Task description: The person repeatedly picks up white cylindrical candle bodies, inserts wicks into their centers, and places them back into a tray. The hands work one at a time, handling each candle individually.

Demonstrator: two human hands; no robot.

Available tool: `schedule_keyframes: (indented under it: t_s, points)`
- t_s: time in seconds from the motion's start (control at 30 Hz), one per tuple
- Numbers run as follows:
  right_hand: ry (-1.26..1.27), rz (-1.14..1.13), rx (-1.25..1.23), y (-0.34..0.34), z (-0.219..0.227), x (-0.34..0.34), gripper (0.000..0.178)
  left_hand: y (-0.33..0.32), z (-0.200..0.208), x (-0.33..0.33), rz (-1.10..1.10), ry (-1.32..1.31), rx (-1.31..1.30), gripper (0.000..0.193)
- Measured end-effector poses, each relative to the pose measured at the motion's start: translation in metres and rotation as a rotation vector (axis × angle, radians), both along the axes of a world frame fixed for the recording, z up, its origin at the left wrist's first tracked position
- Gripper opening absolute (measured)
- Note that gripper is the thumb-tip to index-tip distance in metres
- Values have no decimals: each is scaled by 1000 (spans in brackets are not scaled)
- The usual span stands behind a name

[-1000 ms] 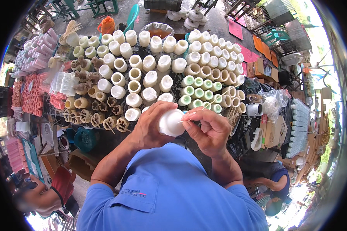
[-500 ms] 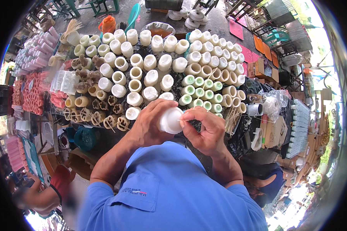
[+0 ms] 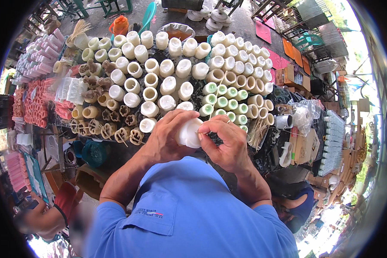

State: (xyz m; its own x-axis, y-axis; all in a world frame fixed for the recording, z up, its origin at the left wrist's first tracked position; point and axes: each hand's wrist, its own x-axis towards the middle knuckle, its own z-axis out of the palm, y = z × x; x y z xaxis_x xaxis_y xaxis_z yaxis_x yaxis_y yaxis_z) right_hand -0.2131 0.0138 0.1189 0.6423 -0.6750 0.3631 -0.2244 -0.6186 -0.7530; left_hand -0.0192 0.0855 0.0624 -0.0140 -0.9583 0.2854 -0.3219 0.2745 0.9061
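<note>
Clasping white cylinder: left hand | pinching thin strand: right hand | pocket lettering

The dark-covered surface carries rows of waxy white cylinders, hollow cream cylinders, green-centred cylinders and brown flower-shaped pieces.

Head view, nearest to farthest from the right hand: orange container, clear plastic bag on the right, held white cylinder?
1. White cylinder, just left of the right hand.
2. Clear plastic bag, right side.
3. Orange container, far upper left.
</note>
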Motion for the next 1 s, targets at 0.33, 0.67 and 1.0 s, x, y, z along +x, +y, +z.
schedule_keyframes:
  t_s: [0.33, 0.67, 1.0]
  points:
    - [-44, 71, 87, -9, 8, -15, 15, -3, -6, 4, -47, 91, -91, 77]
    - [-24, -32, 241, -4, -24, -19, 11, -10, -10, 14, -130, 635, 287, 23]
    - [201, 31, 344, 10, -20, -19, 32, -18, 0, 14, -122, 460, 332, 30]
